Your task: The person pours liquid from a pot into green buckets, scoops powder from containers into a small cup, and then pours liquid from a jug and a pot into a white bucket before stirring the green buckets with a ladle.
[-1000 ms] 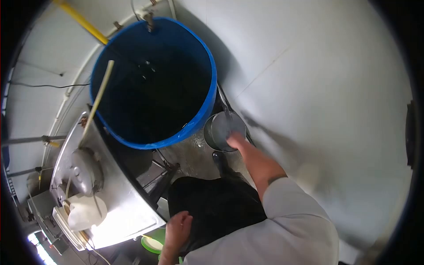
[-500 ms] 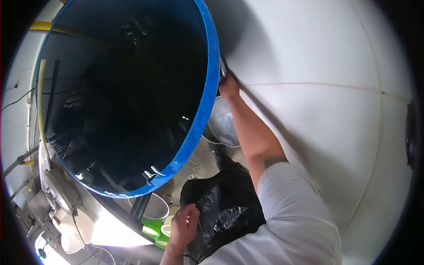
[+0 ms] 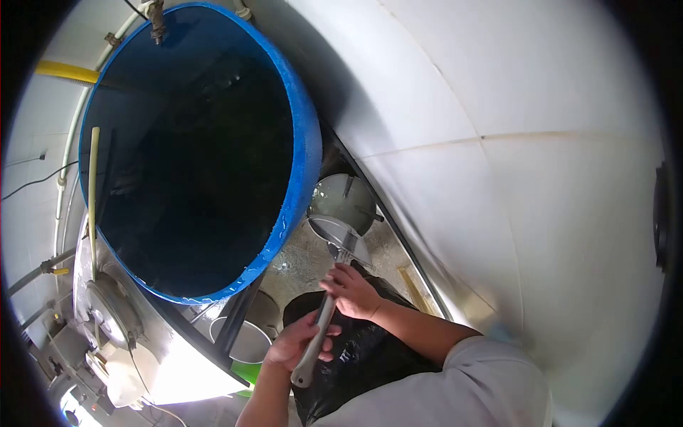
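Observation:
A long-handled metal scoop (image 3: pixel 324 320) with a round, shallow head lies slantwise in front of my body, its head pointing away from me. My left hand (image 3: pixel 295 340) is wrapped around the lower handle, close to the end with the hanging hole. Further up the handle, my right hand (image 3: pixel 350 290) grips it near the head. Below both hands a black plastic apron (image 3: pixel 370 363) covers my front. Just beyond the scoop's head, a round metal vessel (image 3: pixel 345 199) sits on the wet floor by the wall.
A big blue tub (image 3: pixel 307 153) full of dark liquid stands at the left, under a tap (image 3: pixel 157 25). A metal pot (image 3: pixel 249 341) and a green container (image 3: pixel 247 371) are below it. The white tiled wall (image 3: pixel 569 213) runs along the right side.
My right hand has come back from beside the tub with the scoop, down in front of me. My left hand has closed around the handle. The view has shifted.

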